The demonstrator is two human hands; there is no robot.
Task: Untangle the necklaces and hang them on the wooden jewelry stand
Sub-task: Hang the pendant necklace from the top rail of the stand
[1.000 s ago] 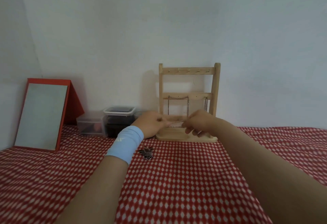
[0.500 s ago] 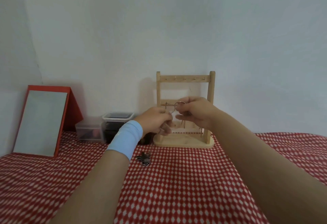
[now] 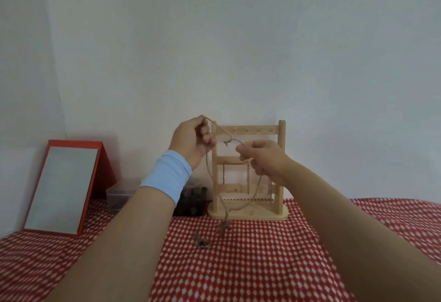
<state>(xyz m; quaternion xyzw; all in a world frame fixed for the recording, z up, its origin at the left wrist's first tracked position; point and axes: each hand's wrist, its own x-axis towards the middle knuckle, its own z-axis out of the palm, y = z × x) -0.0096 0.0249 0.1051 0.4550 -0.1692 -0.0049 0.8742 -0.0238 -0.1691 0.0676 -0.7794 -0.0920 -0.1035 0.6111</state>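
Both hands have risen: left hand (image 3: 191, 142) and right hand (image 3: 263, 158) pinch a thin twisted metal necklace (image 3: 216, 183), now stretched before the wooden ladder-shaped jewelry stand (image 3: 248, 213), probably ready for hanging.

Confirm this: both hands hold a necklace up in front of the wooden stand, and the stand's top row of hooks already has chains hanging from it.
Not quite. The head view shows the left hand and right hand holding the necklace before the wooden stand, but the top row of hooks is bare. The hanging chains are on the middle bar.
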